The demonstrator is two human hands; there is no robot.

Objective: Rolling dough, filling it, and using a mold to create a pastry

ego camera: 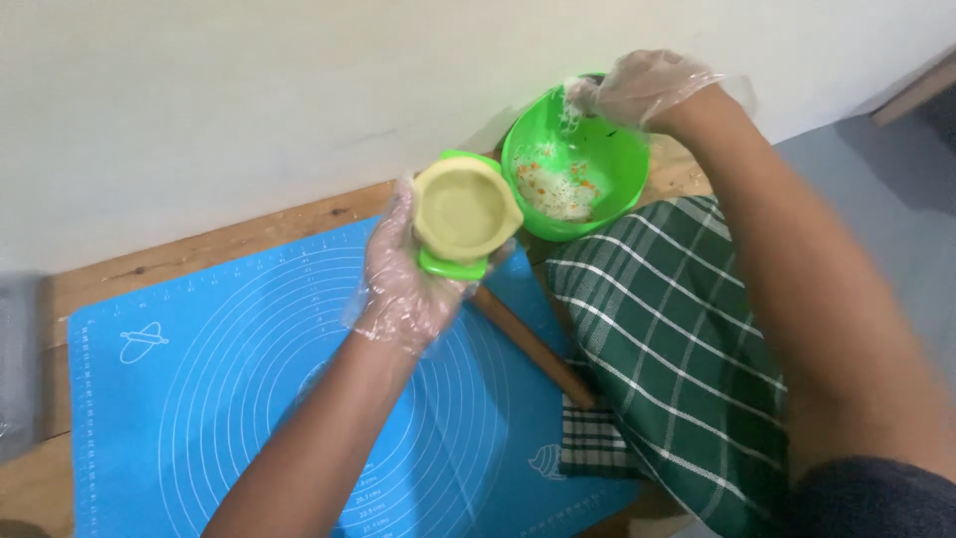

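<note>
Head view, looking down on our two gloved hands over a worktop. Our left hand (413, 284), in a clear plastic glove, holds a green mould (460, 214) from below, fingers curled about its underside and edge. A round sheet of pale dough (462, 207) lies pressed into the mould, forming a shallow cup that faces upward. The mould sits above the far edge of a blue mat (199, 399) marked with white concentric circles.

Our right hand (637, 85), also gloved, is at the far rim of a green bowl (578, 164), which stands just beside the mould, on its right. The fingertips are drawn together in a pinch on a small tuft of white shredded filling (571, 112); the pinch is at the rim, above the bowl's inside. More of this filling, white with orange and green flecks, lies on the bowl's floor (558, 189).

A wooden rolling pin (533, 344) lies slantwise along the mat's right side, partly under our left hand; its far end passes beneath a green checked cloth (677, 339). That cloth lies under our right forearm, to the right of the mat. The mat rests on a wooden table (129, 264), which meets a pale wall (249, 100) behind.
</note>
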